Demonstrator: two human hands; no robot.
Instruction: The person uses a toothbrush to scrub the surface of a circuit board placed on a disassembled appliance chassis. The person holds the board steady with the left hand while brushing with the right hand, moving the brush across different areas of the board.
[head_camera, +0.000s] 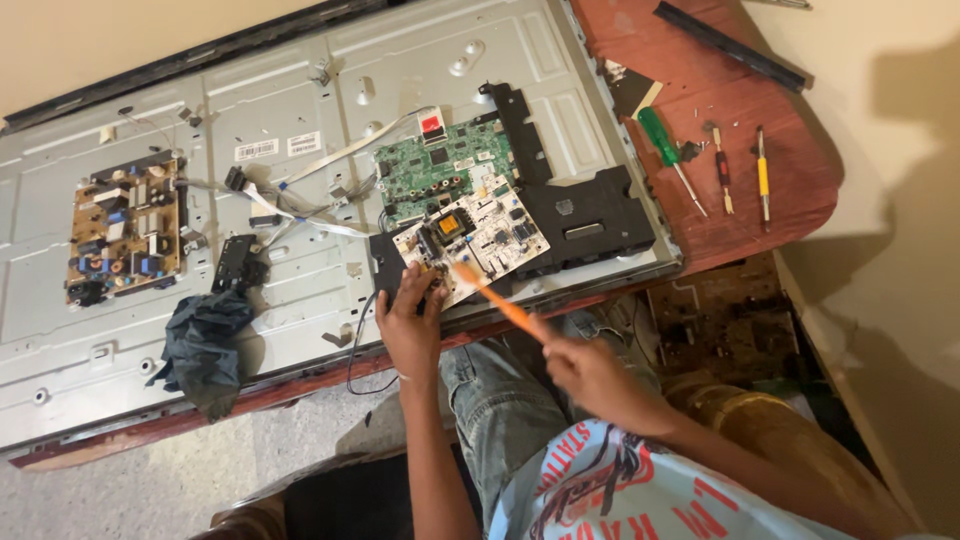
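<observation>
Right hand (598, 378) grips orange tool (497, 302); left hand (410, 322) touches white board (470, 235).

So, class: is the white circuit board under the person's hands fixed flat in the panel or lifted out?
Lifted out: the white circuit board sits askew over a black bracket, steadied by the left hand.

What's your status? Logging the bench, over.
Left hand steadies white circuit board. Right hand holds orange tool, tip on board. Nothing blocking.
</observation>
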